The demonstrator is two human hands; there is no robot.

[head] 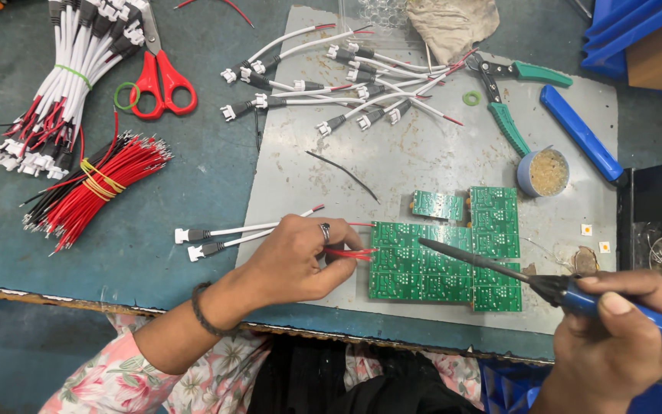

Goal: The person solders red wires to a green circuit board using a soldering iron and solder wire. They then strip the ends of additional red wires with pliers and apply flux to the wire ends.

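Green boards: a panel of green circuit boards (423, 264) lay on a grey mat (423, 165) on the blue-green surface (208, 176), between the two hands.
Left hand: the left hand (300, 257) rested on the mat's left edge, its grip pinching thin red wires (350, 252) against the left edge of the boards; a ring sat on one finger and a dark band on the wrist.
Cables: two white cables (227, 234) with small plugs ran leftward from that hand across the surface.
Right hand: the right hand (622, 337), low at the right, had its grip wrapped around the blue handle of a soldering iron (545, 287).
Iron tip: the dark tip pointed up and left, ending over the middle of the boards, near the red wires but apart from them.
Mat, far side: loose white cables (346, 84), green pliers (507, 96), a blue tool (580, 134) and a small round tin (543, 172).
Surface, left: a bundle of red wires (97, 188), a bundle of white cables (63, 77) and red scissors (158, 77).
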